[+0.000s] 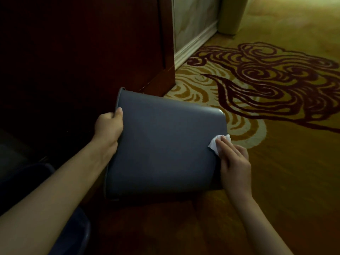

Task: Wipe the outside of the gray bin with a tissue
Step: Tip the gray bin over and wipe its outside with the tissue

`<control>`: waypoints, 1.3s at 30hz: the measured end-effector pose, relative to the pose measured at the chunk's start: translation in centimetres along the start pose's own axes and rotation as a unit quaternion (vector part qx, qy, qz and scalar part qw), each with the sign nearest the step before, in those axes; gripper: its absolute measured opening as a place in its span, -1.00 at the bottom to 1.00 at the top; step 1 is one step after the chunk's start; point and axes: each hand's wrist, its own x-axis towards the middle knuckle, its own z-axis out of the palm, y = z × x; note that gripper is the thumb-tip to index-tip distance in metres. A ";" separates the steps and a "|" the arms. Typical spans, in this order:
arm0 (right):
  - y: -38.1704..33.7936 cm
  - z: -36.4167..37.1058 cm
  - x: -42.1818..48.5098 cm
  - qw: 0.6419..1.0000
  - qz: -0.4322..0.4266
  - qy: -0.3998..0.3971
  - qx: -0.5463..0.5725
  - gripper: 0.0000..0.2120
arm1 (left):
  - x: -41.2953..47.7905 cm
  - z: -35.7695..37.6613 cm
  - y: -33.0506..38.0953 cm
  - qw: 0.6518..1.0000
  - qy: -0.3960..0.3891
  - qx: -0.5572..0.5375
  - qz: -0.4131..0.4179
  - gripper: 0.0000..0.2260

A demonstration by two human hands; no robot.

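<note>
The gray bin (pixel 161 144) lies tipped on its side over the carpet, its open rim to the left and its base to the right. My left hand (pixel 108 126) grips the rim, thumb on the outer wall. My right hand (pixel 234 162) presses a crumpled white tissue (pixel 216 143) flat against the bin's outer wall near the base edge. Only part of the tissue shows past my fingers.
A dark red wooden cabinet (pixel 82 52) stands just behind and left of the bin. Yellow carpet with dark red swirls (pixel 266 74) spreads to the right. A white baseboard (pixel 195 45) runs along the far wall. A dark object (pixel 73 230) sits at the lower left.
</note>
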 end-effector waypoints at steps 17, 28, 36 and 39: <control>-8.9 -0.1 2.9 0.993 -0.055 0.015 0.099 -0.64 | -5.5 -6.2 -7.4 0.963 -0.240 -0.105 0.062 -0.77; -10.6 1.4 2.2 0.983 -0.148 -0.087 -0.059 -0.55 | -4.6 -10.7 -5.9 0.916 -0.377 -0.122 -0.069 -0.61; -10.0 0.0 -0.9 0.986 -0.150 -0.074 -0.010 -0.52 | -3.9 -8.6 1.4 0.924 -0.231 -0.237 -0.189 -0.67; -9.7 -0.6 -1.5 0.985 -0.167 -0.051 0.003 -0.53 | -5.0 -6.4 3.1 0.939 -0.161 -0.217 -0.213 -0.77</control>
